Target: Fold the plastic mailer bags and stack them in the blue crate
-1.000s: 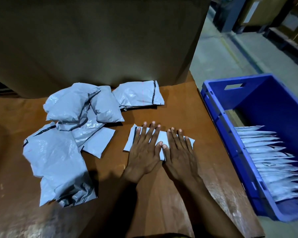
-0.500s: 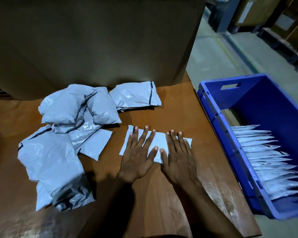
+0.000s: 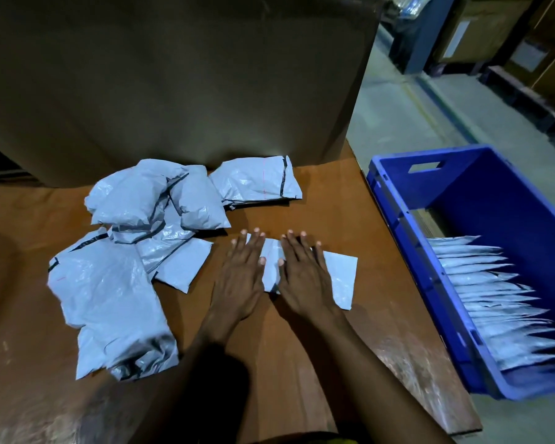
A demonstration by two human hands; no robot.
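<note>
You are pressing a flat, pale grey plastic bag (image 3: 342, 277) onto the brown counter (image 3: 334, 200). Its right end is showing as a smooth, crisp-edged rectangle. Your left hand (image 3: 237, 277) and right hand (image 3: 305, 280) are lying palm down side by side on it, fingers straight and slightly spread, thumbs nearly touching. To the left, a pile (image 3: 125, 267) of crinkled, glossy bags is lying loose. On the right, the blue crate (image 3: 494, 187) is holding a row (image 3: 494, 302) of folded bags.
</note>
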